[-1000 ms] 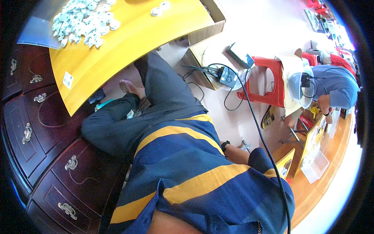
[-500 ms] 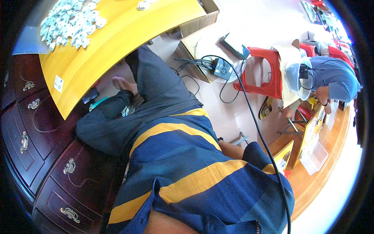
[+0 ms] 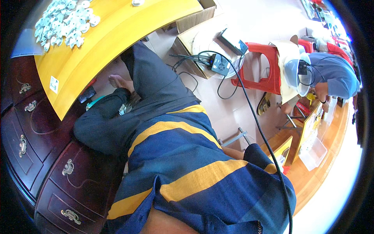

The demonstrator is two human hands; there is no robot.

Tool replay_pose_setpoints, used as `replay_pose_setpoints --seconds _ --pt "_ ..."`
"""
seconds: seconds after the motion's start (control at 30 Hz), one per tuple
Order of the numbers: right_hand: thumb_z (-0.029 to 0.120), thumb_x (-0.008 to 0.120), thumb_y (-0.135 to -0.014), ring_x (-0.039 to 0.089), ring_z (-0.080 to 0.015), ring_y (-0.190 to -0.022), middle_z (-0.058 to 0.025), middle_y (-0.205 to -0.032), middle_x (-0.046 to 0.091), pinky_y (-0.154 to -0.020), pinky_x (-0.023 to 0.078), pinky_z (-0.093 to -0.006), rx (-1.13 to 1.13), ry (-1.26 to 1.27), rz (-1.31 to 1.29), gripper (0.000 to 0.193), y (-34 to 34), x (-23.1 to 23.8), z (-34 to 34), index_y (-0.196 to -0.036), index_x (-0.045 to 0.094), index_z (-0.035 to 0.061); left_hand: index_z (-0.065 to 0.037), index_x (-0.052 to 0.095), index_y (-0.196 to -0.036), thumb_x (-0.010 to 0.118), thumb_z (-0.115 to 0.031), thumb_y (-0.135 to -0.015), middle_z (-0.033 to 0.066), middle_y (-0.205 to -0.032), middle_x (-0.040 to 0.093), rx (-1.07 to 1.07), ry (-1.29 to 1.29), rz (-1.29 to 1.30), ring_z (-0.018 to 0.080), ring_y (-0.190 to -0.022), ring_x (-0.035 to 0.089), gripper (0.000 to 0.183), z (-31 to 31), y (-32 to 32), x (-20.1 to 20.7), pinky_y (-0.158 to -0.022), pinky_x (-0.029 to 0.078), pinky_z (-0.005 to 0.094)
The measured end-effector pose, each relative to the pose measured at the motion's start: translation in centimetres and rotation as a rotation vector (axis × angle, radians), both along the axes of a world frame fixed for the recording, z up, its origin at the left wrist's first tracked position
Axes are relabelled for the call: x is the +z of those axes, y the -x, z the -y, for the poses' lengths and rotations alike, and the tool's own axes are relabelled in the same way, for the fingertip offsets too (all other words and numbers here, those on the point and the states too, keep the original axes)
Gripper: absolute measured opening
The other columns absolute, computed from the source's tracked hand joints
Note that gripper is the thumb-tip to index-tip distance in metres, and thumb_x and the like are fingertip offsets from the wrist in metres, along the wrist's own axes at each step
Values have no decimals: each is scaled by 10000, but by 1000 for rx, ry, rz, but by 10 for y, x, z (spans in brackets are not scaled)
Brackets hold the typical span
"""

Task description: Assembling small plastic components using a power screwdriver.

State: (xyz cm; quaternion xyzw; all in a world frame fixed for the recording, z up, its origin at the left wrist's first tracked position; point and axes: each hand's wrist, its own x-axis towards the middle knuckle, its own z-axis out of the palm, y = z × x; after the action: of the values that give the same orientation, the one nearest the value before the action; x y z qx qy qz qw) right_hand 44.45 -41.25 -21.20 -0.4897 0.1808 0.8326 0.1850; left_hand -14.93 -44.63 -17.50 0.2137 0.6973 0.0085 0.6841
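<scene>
Neither of my hands shows. A short stretch of my right forearm (image 3: pixel 233 152) comes out of the sleeve and passes behind my striped shirt (image 3: pixel 198 179), so the hand at its end is hidden. My left hand is out of the picture. On the yellow tabletop (image 3: pixel 105 43) at the upper left lies a heap of small white rounded pieces (image 3: pixel 64 25). One more white piece (image 3: pixel 137 2) lies apart from it, near the top edge. A translucent blue container (image 3: pixel 28 43) sits against the table's left end.
Dark wooden drawers (image 3: pixel 50 156) stand at the left. A cardboard box (image 3: pixel 196 18) is beyond the table. A black cable (image 3: pixel 255 113) runs from a small power unit (image 3: pixel 220 65) towards me. A red stool (image 3: pixel 274 74) and a co-worker in blue (image 3: pixel 333 74) are at the right.
The whole view has shifted slightly, the table and heap moving left and up. My right forearm has slipped further behind my shirt, with less of it showing.
</scene>
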Motion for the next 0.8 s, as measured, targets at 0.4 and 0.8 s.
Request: replay_pose_setpoints --seconds 0.4,0.8 --pt "348 688 -866 652 -186 -798 -79 -997 699 -728 532 -326 -217 32 93 423 4 2 -33 -1164 597 62 13 560 -1248 580 -181 -881 124 -1232 615 -95 -233 -169 255 -1031 616 416 0 -6 -18 -915 488 397" --pt "364 679 -872 645 -191 -782 -83 -971 698 -715 526 -324 -464 42 162 419 4 -15 -68 -1143 595 55 13 558 -1250 572 -178 -888 123 -1241 610 -215 -499 -353 253 -1042 611 409 -22 -5 -39 -929 481 391"
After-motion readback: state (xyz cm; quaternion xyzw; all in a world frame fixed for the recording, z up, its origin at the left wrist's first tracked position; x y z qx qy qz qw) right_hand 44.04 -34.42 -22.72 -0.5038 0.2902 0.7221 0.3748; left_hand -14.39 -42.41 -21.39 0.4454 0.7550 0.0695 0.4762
